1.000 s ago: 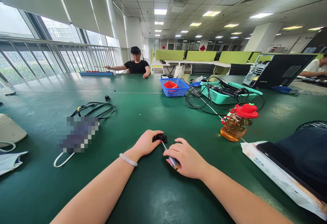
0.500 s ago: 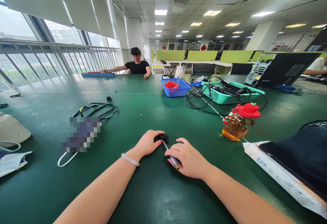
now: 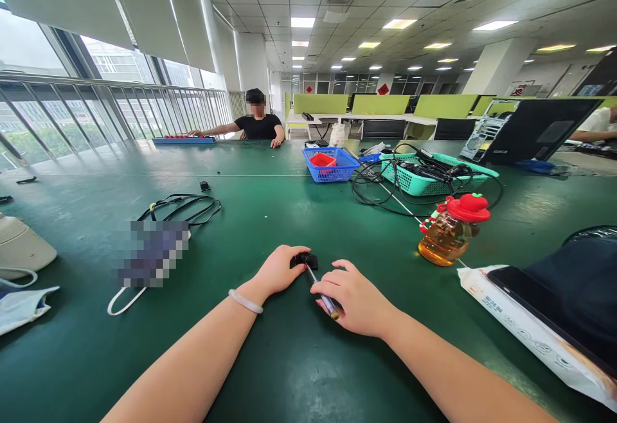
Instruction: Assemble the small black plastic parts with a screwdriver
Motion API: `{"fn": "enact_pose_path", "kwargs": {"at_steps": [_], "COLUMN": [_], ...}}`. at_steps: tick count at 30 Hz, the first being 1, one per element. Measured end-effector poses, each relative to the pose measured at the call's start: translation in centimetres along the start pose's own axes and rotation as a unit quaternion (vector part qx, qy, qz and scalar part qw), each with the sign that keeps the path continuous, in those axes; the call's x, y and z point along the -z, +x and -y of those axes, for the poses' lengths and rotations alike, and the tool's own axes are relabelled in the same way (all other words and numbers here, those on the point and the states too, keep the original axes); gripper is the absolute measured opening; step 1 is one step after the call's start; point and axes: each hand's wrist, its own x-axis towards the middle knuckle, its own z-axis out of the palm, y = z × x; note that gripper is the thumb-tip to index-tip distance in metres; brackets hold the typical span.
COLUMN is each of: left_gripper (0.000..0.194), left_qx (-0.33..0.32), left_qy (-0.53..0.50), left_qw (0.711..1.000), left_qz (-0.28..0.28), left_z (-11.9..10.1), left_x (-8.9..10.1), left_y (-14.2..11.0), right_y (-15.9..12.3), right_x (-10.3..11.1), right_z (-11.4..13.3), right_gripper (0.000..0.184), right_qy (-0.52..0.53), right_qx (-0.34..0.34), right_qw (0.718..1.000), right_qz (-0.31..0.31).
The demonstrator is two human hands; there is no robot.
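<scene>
My left hand (image 3: 280, 270) rests on the green table (image 3: 270, 352), thumb and fingers closed around a small black part (image 3: 311, 260) that lies on the surface. What kind of part it is, I cannot make out, since my fingers cover its left side. My right hand (image 3: 354, 301) is closed on a screwdriver (image 3: 328, 306) with a clear purplish handle. The screwdriver slants up and away to the left, and its metal shaft reaches the black part beside my left thumb. Whether the tip sits in a screw is too small to tell.
To the right stand a jar (image 3: 446, 236) with a red lid and a white packet (image 3: 511, 320) under a phone. Farther back are a blue basket (image 3: 332, 172) and a green basket (image 3: 414, 184) of cables. A cable coil (image 3: 193, 207) lies left. Across the table sits a person (image 3: 260, 126).
My hands, the black part and the screwdriver hold nearly the same pose; the view has shifted slightly. The person across the table has drawn their outstretched hand down to the blue tray.
</scene>
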Motion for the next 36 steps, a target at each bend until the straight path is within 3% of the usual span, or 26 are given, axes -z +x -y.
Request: {"fn": "enact_pose_path", "kwargs": {"at_steps": [8,26,36], "left_gripper": [0.042,0.041,0.041], "left_qx": [-0.002,0.005,0.002], "left_qy": [0.002,0.001,0.001], "left_qw": [1.0,1.0,1.0], "left_qz": [0.001,0.001,0.0], "left_z": [0.04,0.16,0.32], "left_x": [-0.08,-0.12,-0.25], "left_y": [0.11,0.05,0.1], "right_y": [0.03,0.08,0.06], "right_x": [0.03,0.14,0.0], "right_z": [0.0,0.11,0.06], "right_gripper": [0.015,0.014,0.014], "right_qy": [-0.01,0.006,-0.003], "right_qx": [-0.002,-0.005,-0.004], "right_qw": [1.0,0.999,0.999], "right_qz": [0.009,-0.051,-0.04]}}
